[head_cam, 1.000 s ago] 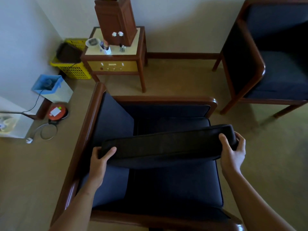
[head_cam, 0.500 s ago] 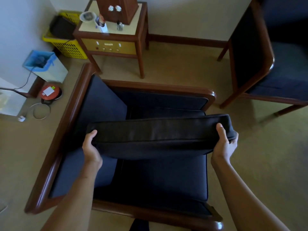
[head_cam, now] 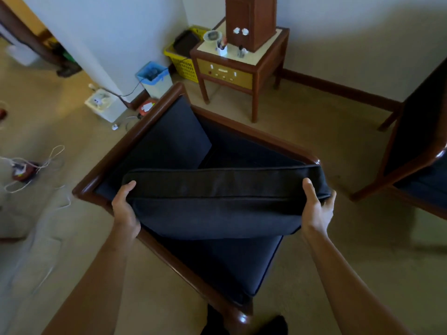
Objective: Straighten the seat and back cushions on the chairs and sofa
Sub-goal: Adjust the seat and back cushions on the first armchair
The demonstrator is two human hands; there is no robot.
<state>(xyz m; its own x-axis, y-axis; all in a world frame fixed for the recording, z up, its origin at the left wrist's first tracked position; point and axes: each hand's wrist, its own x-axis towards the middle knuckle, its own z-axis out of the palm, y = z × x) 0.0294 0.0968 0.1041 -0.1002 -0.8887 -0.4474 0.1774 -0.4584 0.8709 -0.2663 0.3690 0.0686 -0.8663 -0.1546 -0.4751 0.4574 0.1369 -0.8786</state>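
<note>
Arms outstretched — left hand (head_cam: 125,209) and right hand (head_cam: 315,209) grip the raised cushion's (head_cam: 217,204) 2 ends.

Room dim, cool soft light on wall (head_cam: 135,32). Highlights glint on chair frame (head_cam: 317,162), nearest corner. Soft shadow on carpet (head_cam: 314,131) under second chair (head_cam: 416,151). Cushion (head_cam: 217,204) underexposed, detail lost. Left edge smeared; wide-angle bending at borders.

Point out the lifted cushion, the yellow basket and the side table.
lifted cushion (head_cam: 217,206), head view, its broad dark face.
yellow basket (head_cam: 184,66), head view, its mesh front wall.
side table (head_cam: 227,73), head view, its yellow drawer front.
</note>
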